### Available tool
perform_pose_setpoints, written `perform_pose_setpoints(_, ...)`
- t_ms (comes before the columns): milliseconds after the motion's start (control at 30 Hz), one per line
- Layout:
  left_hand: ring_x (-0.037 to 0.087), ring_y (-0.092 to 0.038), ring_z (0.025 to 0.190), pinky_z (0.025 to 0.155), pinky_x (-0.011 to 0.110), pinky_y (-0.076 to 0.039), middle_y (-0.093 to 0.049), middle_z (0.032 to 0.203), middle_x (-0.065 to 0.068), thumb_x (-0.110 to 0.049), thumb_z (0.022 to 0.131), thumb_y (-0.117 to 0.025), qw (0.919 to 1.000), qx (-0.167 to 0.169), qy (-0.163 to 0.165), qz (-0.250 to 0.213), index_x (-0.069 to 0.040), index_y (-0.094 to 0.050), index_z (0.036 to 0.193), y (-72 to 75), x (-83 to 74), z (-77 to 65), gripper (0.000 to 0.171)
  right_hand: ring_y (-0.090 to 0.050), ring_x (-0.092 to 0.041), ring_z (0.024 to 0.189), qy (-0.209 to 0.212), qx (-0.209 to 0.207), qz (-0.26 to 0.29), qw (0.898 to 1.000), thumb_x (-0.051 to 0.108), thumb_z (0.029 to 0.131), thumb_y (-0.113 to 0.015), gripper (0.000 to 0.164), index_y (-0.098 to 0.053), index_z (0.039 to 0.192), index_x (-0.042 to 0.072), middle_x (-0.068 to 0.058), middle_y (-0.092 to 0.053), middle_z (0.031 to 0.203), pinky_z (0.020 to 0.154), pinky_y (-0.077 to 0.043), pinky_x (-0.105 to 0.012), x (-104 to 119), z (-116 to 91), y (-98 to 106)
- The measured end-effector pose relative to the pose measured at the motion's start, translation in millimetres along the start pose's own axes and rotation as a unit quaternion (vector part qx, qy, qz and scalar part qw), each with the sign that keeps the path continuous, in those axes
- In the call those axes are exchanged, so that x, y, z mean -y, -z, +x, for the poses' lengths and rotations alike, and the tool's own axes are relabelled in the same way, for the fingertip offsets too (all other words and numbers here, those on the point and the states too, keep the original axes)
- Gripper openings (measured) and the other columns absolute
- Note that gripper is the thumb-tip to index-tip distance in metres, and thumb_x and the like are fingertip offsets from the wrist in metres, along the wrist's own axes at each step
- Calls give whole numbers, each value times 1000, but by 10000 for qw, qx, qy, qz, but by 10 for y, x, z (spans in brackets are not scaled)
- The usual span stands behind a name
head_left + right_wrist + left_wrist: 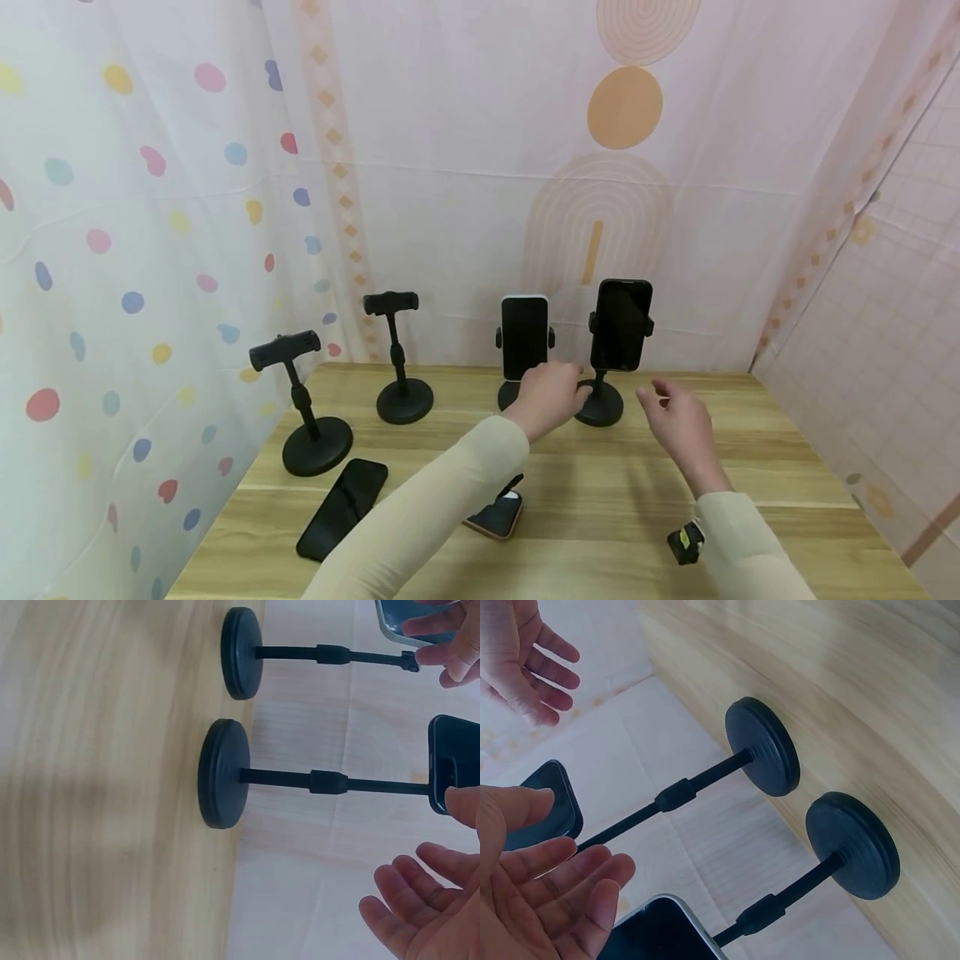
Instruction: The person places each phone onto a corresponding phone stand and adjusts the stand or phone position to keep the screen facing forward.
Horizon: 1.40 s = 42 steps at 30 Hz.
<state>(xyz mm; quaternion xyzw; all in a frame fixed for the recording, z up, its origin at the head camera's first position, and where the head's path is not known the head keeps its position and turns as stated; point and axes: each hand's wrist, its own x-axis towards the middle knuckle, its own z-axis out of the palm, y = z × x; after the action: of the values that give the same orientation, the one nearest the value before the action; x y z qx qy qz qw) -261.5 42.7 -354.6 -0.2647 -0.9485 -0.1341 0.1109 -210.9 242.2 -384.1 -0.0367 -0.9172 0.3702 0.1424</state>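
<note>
Two phones stand upright in black phone stands at the back of the table. The rightmost phone (pixel 622 325) is black, and its stand's round base (pixel 600 406) rests near the back edge. Left of it, a white-edged phone (pixel 525 333) sits in a second stand (pixel 855 846). My left hand (pixel 547 396) hovers before these stands, fingers loosely bent and holding nothing; it overlaps the lower edge of the white-edged phone in the head view. To the right of the black phone, my right hand (pixel 678 421) is raised with relaxed, spread fingers (pixel 405 900), also without anything in them.
Two more phone stands with bare clamps, one nearer (pixel 303 404) and one farther back (pixel 397 358), are at the left. A black phone (pixel 343 508) lies flat before them. Another phone (pixel 498 517) is partly hidden under my left sleeve. Patterned curtains (pixel 450 167) hang behind the table.
</note>
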Motion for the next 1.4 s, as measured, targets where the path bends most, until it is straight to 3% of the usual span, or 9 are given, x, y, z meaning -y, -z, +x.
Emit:
perform_pose_setpoints(133,13,-62,63,50,28,-46,-66,78,-1,-33,98,-63,9989,11,-189,426,-14,-70,98,-44,5,-50,20,-55,-46,117,123,83,-315,9994,31,103,-53,53,-52,135,-10,-32,-52,135,92,-45,-57,-46,-58,-39)
perform_pose_setpoints(333,14,-66,67,51,30,-49,-72,87,0,-36,96,-66,9956,255,-168,885,-16,-70,120,-95,29,-112,32,-54,-48,117,156,295,-642,9974,28,101,-57,51,-53,134,-10,-34,-51,134,91,-45,-59,-86,-140,-80)
perform_pose_setpoints(433,13,-62,61,48,29,-47,-69,77,-1,-36,95,-67,9941,355,-163,1012,-15,-73,111,-125,59,-150,27,-53,-49,118,161,400,-763,9962,27,100,-58,50,-54,133,-10,-35,-51,133,93,-44,-61,-110,-179,-105)
perform_pose_setpoints(500,12,-58,55,46,29,-45,-63,67,-1,-34,95,-67,9938,398,-153,1027,-14,-73,95,-148,83,-179,22,-52,-50,118,175,480,-836,9952,28,100,-58,50,-55,132,-10,-35,-51,133,93,-43,-61,-126,-203,-126)
perform_pose_setpoints(567,12,-54,52,45,30,-43,-56,61,-2,-34,94,-67,9937,417,-134,1030,-15,-67,80,-168,110,-213,24,-52,-51,118,217,550,-907,9941,28,99,-59,50,-55,131,-11,-36,-51,132,93,-43,-61,-142,-223,-145)
perform_pose_setpoints(667,12,-50,50,45,31,-42,-51,58,-3,-35,94,-67,9929,557,-65,1050,-15,-61,70,-200,151,-262,32,-53,-52,115,276,655,-940,9930,27,99,-59,50,-55,130,-12,-37,-51,130,92,-44,-61,-160,-259,-170)
perform_pose_setpoints(867,13,-53,56,52,31,-46,-57,67,-2,-38,92,-70,9884,1094,87,1046,-16,-64,75,-270,233,-321,29,-57,-50,111,491,764,-1041,9904,24,97,-61,48,-57,126,-14,-35,-58,122,91,-46,-59,-205,-354,-206)
perform_pose_setpoints(1067,18,-60,70,67,38,-51,-63,77,1,-36,90,-72,9857,1359,228,975,-15,-66,77,-318,310,-368,26,-57,-51,111,630,752,-1173,9882,24,96,-63,46,-60,122,-14,-34,-61,119,92,-45,-60,-224,-432,-235)
perform_pose_setpoints(1400,14,-55,59,57,33,-49,-58,66,-1,-38,83,-79,9802,1600,316,1120,-15,-58,63,-303,398,-565,37,-47,-56,121,294,1249,-1563,9793,27,94,-67,53,-58,124,-14,-40,-52,127,98,-38,-64,-207,-528,-304)
